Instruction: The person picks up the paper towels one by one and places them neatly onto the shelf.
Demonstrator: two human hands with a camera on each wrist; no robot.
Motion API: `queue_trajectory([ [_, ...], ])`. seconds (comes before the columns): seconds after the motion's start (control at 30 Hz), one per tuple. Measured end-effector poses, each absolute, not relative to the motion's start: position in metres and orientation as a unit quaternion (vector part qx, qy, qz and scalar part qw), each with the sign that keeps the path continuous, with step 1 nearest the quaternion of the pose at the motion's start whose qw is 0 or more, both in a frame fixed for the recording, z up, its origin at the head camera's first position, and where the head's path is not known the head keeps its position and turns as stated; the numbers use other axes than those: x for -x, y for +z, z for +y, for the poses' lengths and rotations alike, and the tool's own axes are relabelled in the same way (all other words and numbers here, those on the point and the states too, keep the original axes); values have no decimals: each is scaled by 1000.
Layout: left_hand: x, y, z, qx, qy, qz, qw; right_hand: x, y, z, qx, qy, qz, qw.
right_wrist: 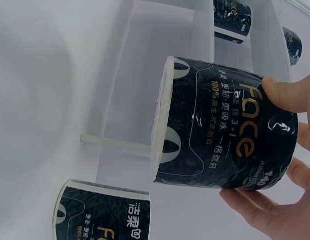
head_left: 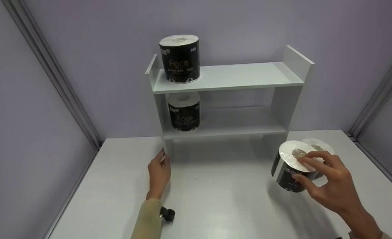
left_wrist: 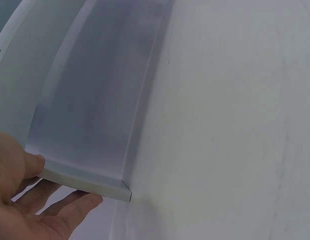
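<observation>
My right hand [head_left: 337,182] holds a toilet paper roll [head_left: 290,174] in a black "Face" wrapper, tilted and raised above the table. In the right wrist view, thumb and fingers grip opposite sides of that roll [right_wrist: 225,125] near its top end. A second toilet paper roll [head_left: 317,143] stands on the table behind it, mostly hidden in the head view. At the left, my left hand [head_left: 159,174] pinches the lower front edge of the white shelf [head_left: 249,75]. The left wrist view shows thumb and fingers on either side of its side panel [left_wrist: 84,181].
One black-wrapped roll [head_left: 181,61] stands at the left end of the top shelf board, another roll [head_left: 185,114] directly below on the middle board. The white table [head_left: 216,199] is bordered by a back wall [head_left: 232,26] and side panels.
</observation>
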State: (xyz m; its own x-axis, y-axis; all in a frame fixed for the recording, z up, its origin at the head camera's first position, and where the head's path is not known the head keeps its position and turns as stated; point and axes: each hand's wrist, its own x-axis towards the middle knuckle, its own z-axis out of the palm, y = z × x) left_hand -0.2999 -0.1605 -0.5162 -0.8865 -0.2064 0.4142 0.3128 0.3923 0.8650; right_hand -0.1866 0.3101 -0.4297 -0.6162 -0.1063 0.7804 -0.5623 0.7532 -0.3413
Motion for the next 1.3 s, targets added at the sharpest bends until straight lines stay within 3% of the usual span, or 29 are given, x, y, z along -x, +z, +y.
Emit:
queue_trajectory([
  [1.3,300,-514,-161,8,-556,-801,220,206,-411,288,-229,285,-838,405],
])
